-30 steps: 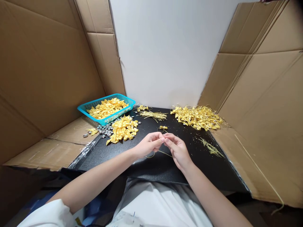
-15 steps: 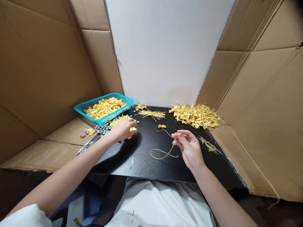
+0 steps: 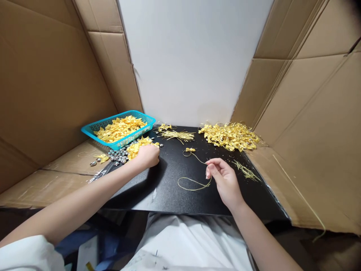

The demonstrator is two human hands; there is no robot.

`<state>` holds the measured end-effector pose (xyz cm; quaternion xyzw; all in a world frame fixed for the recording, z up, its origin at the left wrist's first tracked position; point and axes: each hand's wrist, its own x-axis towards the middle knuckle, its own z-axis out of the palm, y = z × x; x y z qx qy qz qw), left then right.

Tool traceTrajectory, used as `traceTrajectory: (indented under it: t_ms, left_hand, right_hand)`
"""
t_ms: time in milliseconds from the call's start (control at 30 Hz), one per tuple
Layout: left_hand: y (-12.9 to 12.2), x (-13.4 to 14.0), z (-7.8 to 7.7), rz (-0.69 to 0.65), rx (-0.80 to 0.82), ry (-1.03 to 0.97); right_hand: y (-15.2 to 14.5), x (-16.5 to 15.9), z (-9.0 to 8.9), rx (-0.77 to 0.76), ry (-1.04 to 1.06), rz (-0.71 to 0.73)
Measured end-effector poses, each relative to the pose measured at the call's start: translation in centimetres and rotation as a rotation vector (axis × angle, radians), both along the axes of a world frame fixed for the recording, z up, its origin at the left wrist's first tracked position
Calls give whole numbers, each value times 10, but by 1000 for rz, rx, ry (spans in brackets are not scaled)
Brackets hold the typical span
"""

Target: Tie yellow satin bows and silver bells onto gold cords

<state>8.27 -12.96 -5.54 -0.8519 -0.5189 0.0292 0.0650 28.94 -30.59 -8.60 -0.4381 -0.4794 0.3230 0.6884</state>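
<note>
A thin, pale yellow-green cord (image 3: pixel 194 190) is hanging from the right hand (image 3: pixel 225 182), its lower loop lying over the black tabletop (image 3: pixel 175 201). The right thumb and forefinger are pinching it, the other fingers curling behind. Another strand is running from these fingertips towards a small, shiny yellow bow (image 3: pixel 190 149); whether it is tied there, I cannot tell. The cord is probably weighing almost nothing, bending freely and tangling easily, so a fingertip pinch near an end should suit it; the bow looks soft and crushable, best held at its middle.

The left hand (image 3: pixel 150 155) is bending down at the edge of a heap of folded yellow fabric pieces (image 3: pixel 133 152); its fingertips are hidden, so I cannot tell whether they are gripping any. Round silvery beads (image 3: pixel 117 155) are lying beside that heap, near a turquoise plastic basket (image 3: pixel 114 146).
</note>
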Motion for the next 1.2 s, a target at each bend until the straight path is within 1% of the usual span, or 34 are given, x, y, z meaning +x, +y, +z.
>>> traceTrajectory:
  t_ms: [133,300,367,433,467,500,533,567,600,667,700,733,800,867,933,1067,1200]
  left_hand:
    - [8,9,3,37,-38,23]
    - [15,17,3,14,-54,23]
    - [15,17,6,7,-41,8]
    - [10,13,13,13,-10,-3]
    - [5,10,16,12,14,-48]
    - [-2,7,18,-1,24,-139]
    - [-12,4,19,-23,15,-286]
    - [-24,2,16,-53,-31,-502]
    - [-38,2,10,-91,-145,-747]
    - [-70,4,-9,-60,-417,-1191]
    - [-86,8,-21,-25,-505,-1377]
    - [-101,12,-33,6,-589,-1514]
    - [-123,22,-53,48,-710,-1700]
    - [-134,30,-63,39,-757,-1814]
    - [-137,33,-65,-4,-779,-1857]
    - [-131,29,-65,-77,-810,-1798]
    - [-129,24,-68,-93,-832,-1682]
  right_hand:
    - [-1,-4,1,-89,-26,51]
    - [-4,-4,-1,-215,-6,72]
    - [-4,-4,-3,-241,24,72]
    - [-3,-5,-7,-250,47,76]
    - [-2,-6,-9,-251,55,80]
    - [-1,-7,-11,-249,60,85]
    - [-1,-8,-13,-245,65,88]
    - [0,-10,-15,-241,70,90]
    - [0,-12,-18,-238,73,90]
    - [-1,-18,-24,-234,80,83]
    - [-3,-21,-27,-233,82,78]
    - [-5,-23,-30,-231,83,73]
    - [-9,-26,-35,-226,81,64]
    - [-14,-27,-38,-223,67,65]
    - [-17,-27,-38,-234,36,78]
    - [-19,-26,-37,-270,-43,99]
    - [-20,-27,-37,-274,-127,94]
